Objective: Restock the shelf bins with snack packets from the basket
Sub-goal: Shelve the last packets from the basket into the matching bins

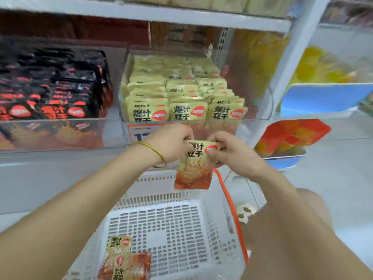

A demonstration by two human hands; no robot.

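I log mid-transfer: left hand (171, 143) and right hand (232, 153) pinch one yellow packet (194, 168) by its top corners, above the basket (161, 229), below the yellow bin (266, 106); next, lift it in.

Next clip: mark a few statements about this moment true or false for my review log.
1. Both the left hand and the right hand pinch one yellow packet. True.
2. The basket holds nothing. False: leftover packets lie in its near left corner.
3. The black-packet bin stands left of the yellow-packet bin. True.
4. The held packet already sits in a bin. False: it hangs below the bins, above the basket.
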